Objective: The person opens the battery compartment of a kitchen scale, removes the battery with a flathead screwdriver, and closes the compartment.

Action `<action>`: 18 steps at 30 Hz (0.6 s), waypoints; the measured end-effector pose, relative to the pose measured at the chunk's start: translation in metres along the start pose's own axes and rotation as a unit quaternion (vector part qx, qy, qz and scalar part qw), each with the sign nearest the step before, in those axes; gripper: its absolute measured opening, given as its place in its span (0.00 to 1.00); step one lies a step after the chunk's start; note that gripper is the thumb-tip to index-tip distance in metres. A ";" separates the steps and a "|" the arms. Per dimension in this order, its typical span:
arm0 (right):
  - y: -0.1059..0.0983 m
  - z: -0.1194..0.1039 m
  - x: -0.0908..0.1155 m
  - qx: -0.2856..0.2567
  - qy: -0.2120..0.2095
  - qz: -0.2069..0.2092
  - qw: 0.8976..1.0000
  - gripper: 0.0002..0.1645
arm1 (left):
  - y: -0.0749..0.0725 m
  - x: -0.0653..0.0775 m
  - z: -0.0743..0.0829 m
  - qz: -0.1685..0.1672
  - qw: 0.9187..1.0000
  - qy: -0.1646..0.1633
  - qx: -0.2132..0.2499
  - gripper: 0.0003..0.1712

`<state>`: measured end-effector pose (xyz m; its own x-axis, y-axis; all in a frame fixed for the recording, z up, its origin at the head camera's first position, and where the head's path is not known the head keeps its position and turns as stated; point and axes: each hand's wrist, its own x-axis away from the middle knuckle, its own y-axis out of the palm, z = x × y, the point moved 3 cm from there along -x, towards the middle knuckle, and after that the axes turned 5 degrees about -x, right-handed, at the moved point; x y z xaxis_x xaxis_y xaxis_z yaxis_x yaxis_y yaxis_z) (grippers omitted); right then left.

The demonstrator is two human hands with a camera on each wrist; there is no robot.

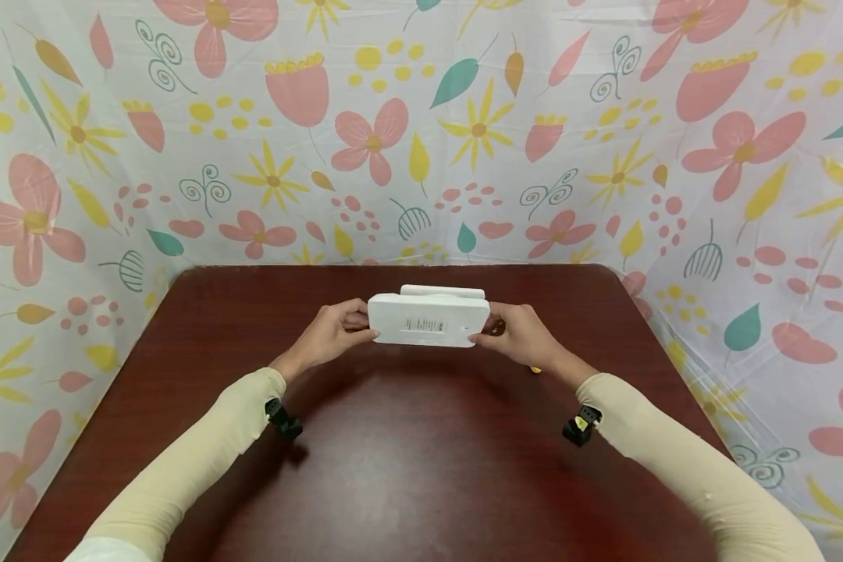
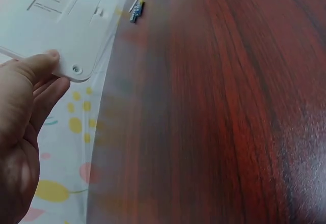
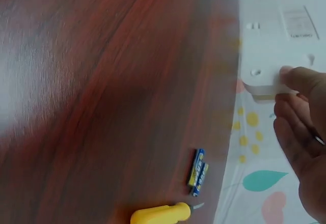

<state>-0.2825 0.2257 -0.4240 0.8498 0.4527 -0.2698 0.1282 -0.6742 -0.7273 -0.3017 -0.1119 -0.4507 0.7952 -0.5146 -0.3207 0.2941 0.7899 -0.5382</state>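
Observation:
A white calculator [image 1: 428, 318] is held up over the table between both hands, its back turned toward me. A printed label, a small cover and screw holes show on that back; its front is hidden. My left hand [image 1: 330, 334] pinches the left edge, thumb on the back and fingers behind. At the opposite edge my right hand [image 1: 523, 336] grips in the same way, its thumb [image 3: 300, 79] near a corner screw hole. Two small blue batteries [image 3: 197, 173] lie side by side on the table, close to a screwdriver [image 3: 162, 214] with a yellow handle.
The dark red-brown wooden table [image 1: 421, 468] spreads beneath both arms. A white cloth with printed flowers [image 1: 421, 140] hangs behind the far edge and along both sides. Each wrist carries a small black camera [image 1: 282, 419].

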 end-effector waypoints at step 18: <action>0.014 0.008 0.010 0.198 -0.286 0.027 0.937 0.19 | 0.004 0.001 0.007 -0.031 0.944 0.209 -0.253 0.16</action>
<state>-0.2765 0.2258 -0.4422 0.4222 0.7390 -0.5250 -0.2031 -0.4873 -0.8493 -0.2960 -0.1073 -0.4480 0.4755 -0.7244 -0.4990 -0.0415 0.5482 -0.8353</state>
